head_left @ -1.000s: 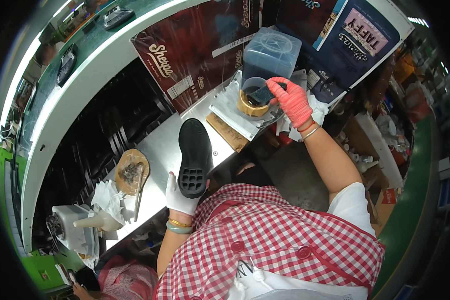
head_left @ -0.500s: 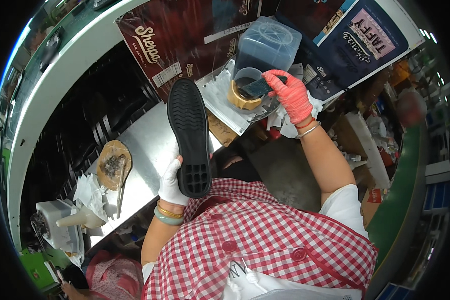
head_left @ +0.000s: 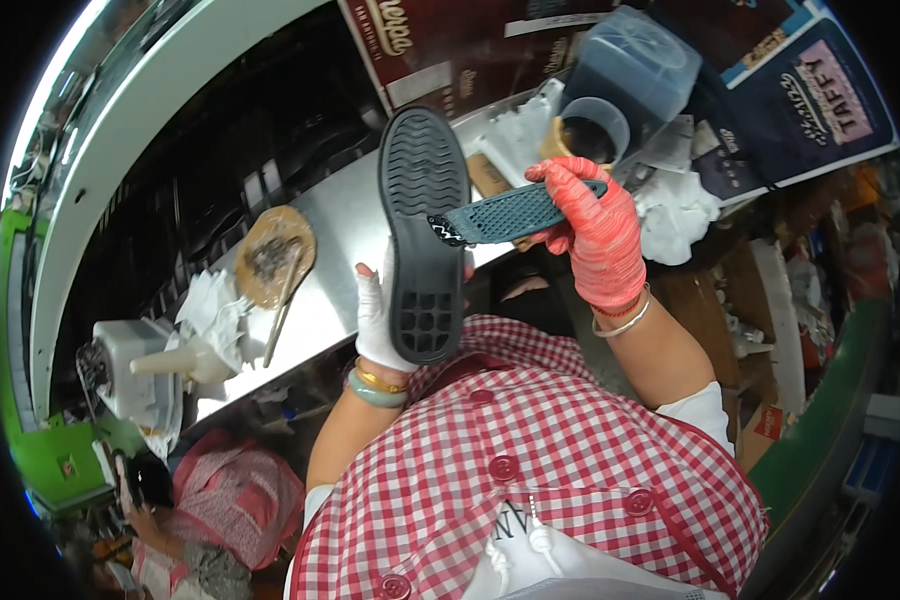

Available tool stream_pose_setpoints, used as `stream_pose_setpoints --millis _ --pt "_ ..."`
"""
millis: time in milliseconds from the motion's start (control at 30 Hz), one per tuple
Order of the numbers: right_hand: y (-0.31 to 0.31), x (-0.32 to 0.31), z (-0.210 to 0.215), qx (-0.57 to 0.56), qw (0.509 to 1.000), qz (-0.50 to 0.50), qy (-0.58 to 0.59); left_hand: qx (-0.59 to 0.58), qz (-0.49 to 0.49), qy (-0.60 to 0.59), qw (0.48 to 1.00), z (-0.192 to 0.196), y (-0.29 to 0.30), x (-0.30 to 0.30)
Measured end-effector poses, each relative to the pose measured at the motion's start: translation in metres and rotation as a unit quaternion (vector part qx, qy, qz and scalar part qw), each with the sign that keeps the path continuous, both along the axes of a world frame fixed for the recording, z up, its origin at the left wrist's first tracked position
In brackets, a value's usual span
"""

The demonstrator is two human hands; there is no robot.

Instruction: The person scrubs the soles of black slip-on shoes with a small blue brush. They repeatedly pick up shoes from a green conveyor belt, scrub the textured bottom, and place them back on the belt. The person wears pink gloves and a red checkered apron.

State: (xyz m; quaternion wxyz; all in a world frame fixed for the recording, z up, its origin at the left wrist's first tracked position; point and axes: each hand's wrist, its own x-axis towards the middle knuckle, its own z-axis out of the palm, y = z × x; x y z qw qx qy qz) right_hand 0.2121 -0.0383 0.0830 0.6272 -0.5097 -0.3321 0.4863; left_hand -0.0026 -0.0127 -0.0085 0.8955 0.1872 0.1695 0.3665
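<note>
My left hand (head_left: pixel 378 322), in a white glove with bare fingertips, supports a black shoe sole (head_left: pixel 425 290) from behind, tread side facing me. Gripped in my right hand (head_left: pixel 604 245), in a coral-red glove, is a flat teal brush (head_left: pixel 515 213) with a textured face. Its dark, wet-looking tip meets the sole's smooth middle section or lies just over it; which of the two I cannot tell. Beyond my right hand stands a clear plastic cup (head_left: pixel 620 118) with dark liquid inside, set in a tan holder.
On the metal table (head_left: pixel 345 225) lie a tan scrap with grey residue (head_left: pixel 267 262), a thin stick (head_left: pixel 283 305) and crumpled white paper (head_left: pixel 213 310). A large clear container (head_left: pixel 642 65) stands behind the cup. Another person (head_left: pixel 235 500) is at lower left.
My right hand has brought the brush from the cup across to the middle of the sole. The view has shifted, and the sole stands a little more upright.
</note>
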Motion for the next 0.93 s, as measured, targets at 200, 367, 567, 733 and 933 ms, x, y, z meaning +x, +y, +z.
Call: stream_pose_setpoints --millis 200,367,567,733,933 --pt "0.011 -0.047 -0.005 0.029 0.999 0.017 -0.006 0.046 0.059 0.02 0.997 0.013 -0.01 -0.009" --pt "0.012 -0.055 0.001 0.003 0.999 0.042 -0.023 0.053 0.059 0.007 0.997 0.016 -0.012 -0.016" --pt "-0.001 -0.063 0.005 -0.031 0.997 0.062 -0.034 0.034 0.071 0.001 0.997 0.013 -0.005 -0.018" --pt "-0.01 -0.073 0.004 -0.029 0.994 0.085 -0.055 0.011 0.099 -0.021 0.995 0.015 0.002 -0.017" --pt "-0.019 -0.082 0.005 -0.032 0.991 0.102 -0.076 -0.047 0.086 -0.211 0.972 0.009 0.006 -0.023"
